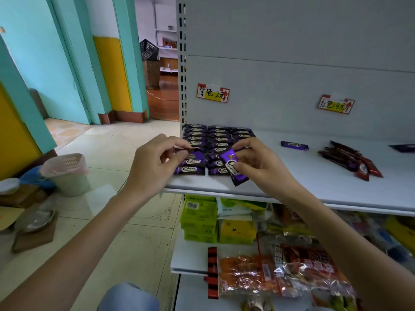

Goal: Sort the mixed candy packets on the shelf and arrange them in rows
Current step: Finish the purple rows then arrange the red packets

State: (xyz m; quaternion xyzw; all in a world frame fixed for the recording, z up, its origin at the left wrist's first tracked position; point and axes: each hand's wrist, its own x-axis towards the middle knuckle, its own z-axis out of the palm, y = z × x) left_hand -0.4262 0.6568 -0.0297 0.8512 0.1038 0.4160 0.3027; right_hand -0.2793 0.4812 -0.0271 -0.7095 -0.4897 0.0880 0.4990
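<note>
Left hand: your left hand (pixel 157 161) pinches a thin dark packet (pixel 185 149), seen edge-on, above the rows.
Purple rows: the flat purple foil candy packets (pixel 219 134) lie in three columns at the left end of the white shelf (pixel 292 187). Your hands hide some, so you get no full count.
Right hand: your right hand (pixel 258 163) grips one tilted purple packet (pixel 232 168).
Handling: it is probably light, crinkly and slick, so pinch a crimped end.
Loose purple packets: two, one lone packet (pixel 294 145) and one cut off at the right edge (pixel 404 148).
Red pile: the dark red foil packets (pixel 350 160) overlap, so their number is unclear.

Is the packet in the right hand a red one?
No, the right hand holds a purple packet; the red packets lie farther right.
</note>
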